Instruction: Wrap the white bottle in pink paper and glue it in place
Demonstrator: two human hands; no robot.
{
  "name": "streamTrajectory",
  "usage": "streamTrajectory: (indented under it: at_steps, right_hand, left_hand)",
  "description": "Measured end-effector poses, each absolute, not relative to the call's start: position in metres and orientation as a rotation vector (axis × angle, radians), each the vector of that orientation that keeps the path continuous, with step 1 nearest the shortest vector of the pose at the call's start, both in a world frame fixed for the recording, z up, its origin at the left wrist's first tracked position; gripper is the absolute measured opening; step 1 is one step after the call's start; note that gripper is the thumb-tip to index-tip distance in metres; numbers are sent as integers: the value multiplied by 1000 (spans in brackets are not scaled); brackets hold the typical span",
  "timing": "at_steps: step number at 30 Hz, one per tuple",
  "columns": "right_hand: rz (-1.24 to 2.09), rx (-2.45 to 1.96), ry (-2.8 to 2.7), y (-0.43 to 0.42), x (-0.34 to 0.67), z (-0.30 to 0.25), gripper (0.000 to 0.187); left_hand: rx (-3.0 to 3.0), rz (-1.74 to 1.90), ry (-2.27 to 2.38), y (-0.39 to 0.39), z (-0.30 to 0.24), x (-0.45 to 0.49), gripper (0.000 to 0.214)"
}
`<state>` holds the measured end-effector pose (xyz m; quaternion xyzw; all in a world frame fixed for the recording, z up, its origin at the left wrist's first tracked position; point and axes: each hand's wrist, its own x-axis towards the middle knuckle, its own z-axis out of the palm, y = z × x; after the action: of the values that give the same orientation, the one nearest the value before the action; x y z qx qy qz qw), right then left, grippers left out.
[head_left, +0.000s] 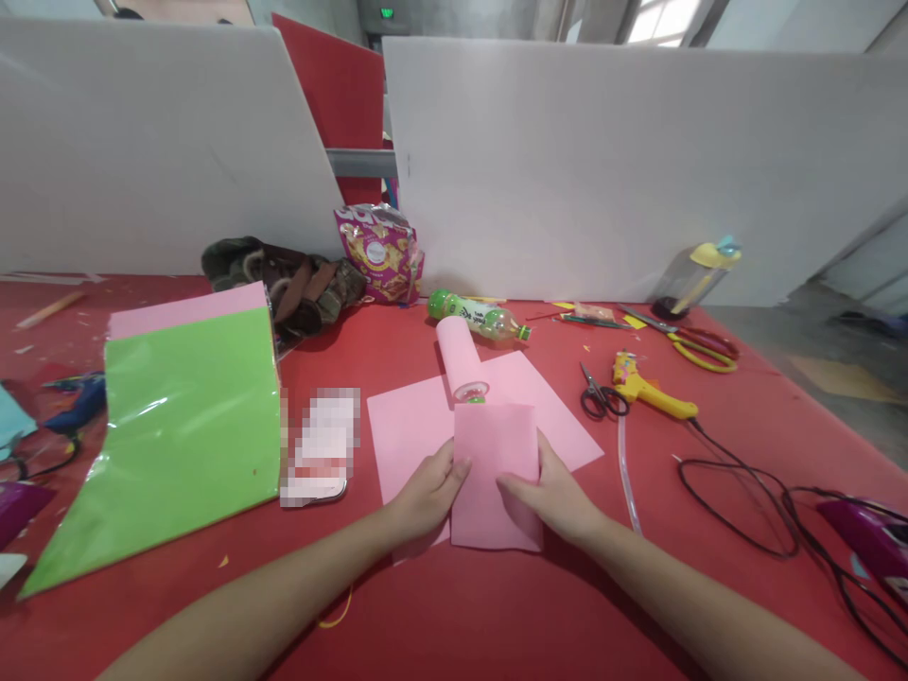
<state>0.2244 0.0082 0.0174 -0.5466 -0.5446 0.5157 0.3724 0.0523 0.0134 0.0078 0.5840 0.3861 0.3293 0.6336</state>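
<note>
Both hands hold a small rectangular pink sheet [495, 515], perhaps foam or thick paper, above the red table. My left hand [429, 487] grips its left edge, thumb in front and fingers mostly behind it. At the right edge my right hand [557, 492] pinches it the same way. Under and behind it lie larger pink sheets [408, 426] on the table. A pink roll [461, 352] rests on these, its open end facing me with something green just visible there. Beyond the roll a green-capped plastic bottle [479, 317] lies on its side.
Left are a phone [323, 440], blurred out, and green sheets in clear wrap [191, 435]. Right lie black scissors [602, 395], a yellow glue gun [653, 392] with a trailing cord, and red-and-yellow-handled shears [706, 350]. A snack bag [379, 255] stands before white panels [624, 170].
</note>
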Motion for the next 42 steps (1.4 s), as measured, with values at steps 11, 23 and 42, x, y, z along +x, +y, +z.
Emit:
streamTrajectory:
  at_steps: [11,23,42]
  right_hand:
    - [1290,-1422,-1412,7,225,15,54]
    - [1477,-1430,-1369,21,237,32,16]
    - [1290,-1461,-1305,25,242,30,31]
  left_hand:
    - [1402,732,902,14,10,52,41]
    - [1589,731,1067,27,15,41,39]
    - [1546,605,1056,26,13,44,29]
